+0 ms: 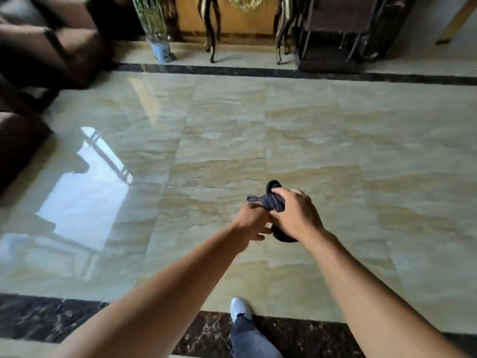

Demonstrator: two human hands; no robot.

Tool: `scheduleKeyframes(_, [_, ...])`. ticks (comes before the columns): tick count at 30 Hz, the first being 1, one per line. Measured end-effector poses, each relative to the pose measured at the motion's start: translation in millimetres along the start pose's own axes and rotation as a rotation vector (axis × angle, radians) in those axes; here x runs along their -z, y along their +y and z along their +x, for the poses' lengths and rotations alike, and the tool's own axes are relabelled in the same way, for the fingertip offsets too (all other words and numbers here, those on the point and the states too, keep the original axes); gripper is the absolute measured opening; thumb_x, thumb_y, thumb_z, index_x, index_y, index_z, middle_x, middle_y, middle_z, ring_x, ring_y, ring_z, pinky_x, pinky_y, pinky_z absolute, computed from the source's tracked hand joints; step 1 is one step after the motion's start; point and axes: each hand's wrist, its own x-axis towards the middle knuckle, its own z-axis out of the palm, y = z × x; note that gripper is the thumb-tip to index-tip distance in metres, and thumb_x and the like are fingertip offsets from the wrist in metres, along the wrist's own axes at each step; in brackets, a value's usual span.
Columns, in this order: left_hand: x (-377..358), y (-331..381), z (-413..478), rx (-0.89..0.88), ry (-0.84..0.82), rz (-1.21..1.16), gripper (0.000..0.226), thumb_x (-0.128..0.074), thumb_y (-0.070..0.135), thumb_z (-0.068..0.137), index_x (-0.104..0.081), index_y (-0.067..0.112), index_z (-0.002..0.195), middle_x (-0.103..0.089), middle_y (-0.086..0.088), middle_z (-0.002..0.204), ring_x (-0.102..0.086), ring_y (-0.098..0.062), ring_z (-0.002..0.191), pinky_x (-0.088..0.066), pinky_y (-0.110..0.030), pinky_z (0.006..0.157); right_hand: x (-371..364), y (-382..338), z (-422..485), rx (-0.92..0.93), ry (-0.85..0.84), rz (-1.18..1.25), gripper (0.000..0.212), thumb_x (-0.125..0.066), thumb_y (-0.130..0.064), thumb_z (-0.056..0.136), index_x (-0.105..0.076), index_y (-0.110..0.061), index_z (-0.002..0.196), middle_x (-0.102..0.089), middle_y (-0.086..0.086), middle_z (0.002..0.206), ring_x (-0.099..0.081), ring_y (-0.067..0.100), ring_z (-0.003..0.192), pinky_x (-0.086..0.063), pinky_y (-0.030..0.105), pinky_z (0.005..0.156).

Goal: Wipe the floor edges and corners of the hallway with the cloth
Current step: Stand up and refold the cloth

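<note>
Cloth, dark, soft and apparently light, bunched in midair above the glossy floor, gripped by the right hand and pinched by the left hand; probably best held as a gathered wad.

The middle of the floor lies bare and open from the near dark strip to the far dark strip. Along the left side, brown armchairs crowd the edge and overhang the tiles. Beyond the far strip, a potted plant stands on the floor, with thin table legs just right of it and open gaps between them. A dark stand blocks the far right part of that edge. The right side of the floor is clear. A shoe rests at the near strip.
</note>
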Motion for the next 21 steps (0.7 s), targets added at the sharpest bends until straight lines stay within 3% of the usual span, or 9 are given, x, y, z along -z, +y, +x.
scheduleKeyframes(3, [98.7,39.1,25.4,-0.004,0.128,-0.114,0.009,-0.052,0.018,0.084,-0.059,0.023,0.083,-0.061,0.003,0.078,-0.059,-0.015,0.072,-0.044,-0.028,0.071,-20.7,-90.6,87.6,0.171,-0.135,0.004,0.054,-0.068,-0.02,0.074,-0.06,-0.023,0.128,-0.06,0.013,0.117,-0.058,0.033,0.109,-0.05,0.034,0.088])
scheduleKeyframes(8, [260.9,71.7,46.0,-0.012,0.35,-0.362,0.028,-0.067,0.012,0.066,-0.058,0.023,0.09,-0.06,0.0,0.077,-0.059,-0.016,0.074,-0.045,-0.029,0.073,-72.6,-243.8,199.1,0.352,-0.314,0.055,0.058,-0.066,-0.028,0.079,-0.057,-0.021,0.136,-0.06,0.01,0.13,-0.052,0.025,0.122,-0.038,0.025,0.099])
scheduleKeyframes(13, [400.0,97.0,91.2,-0.047,0.511,-0.462,0.027,-0.065,0.003,0.066,-0.064,0.019,0.087,-0.064,0.001,0.073,-0.063,-0.011,0.066,-0.055,-0.03,0.072,-123.8,-370.2,289.1,0.456,-0.516,0.058,0.043,-0.064,-0.025,0.083,-0.061,-0.013,0.125,-0.062,0.013,0.124,-0.053,0.027,0.118,-0.039,0.027,0.091])
scheduleKeyframes(18, [554.9,133.9,156.2,-0.082,0.566,-0.347,0.04,-0.051,-0.012,0.079,-0.068,0.024,0.086,-0.064,0.0,0.075,-0.063,-0.012,0.069,-0.054,-0.024,0.058,-166.9,-480.2,414.9,0.465,-0.644,0.159,0.053,-0.066,-0.02,0.082,-0.057,-0.023,0.134,-0.064,0.001,0.128,-0.059,0.019,0.116,-0.047,0.033,0.1])
scheduleKeyframes(21, [648.5,176.9,202.0,-0.101,0.657,-0.14,0.03,-0.054,-0.009,0.079,-0.068,0.012,0.093,-0.06,-0.005,0.077,-0.061,-0.017,0.071,-0.05,-0.022,0.054,-182.1,-532.8,495.8,0.371,-0.729,0.293,0.056,-0.061,-0.009,0.082,-0.055,-0.024,0.136,-0.065,0.0,0.121,-0.064,0.018,0.105,-0.056,0.04,0.09])
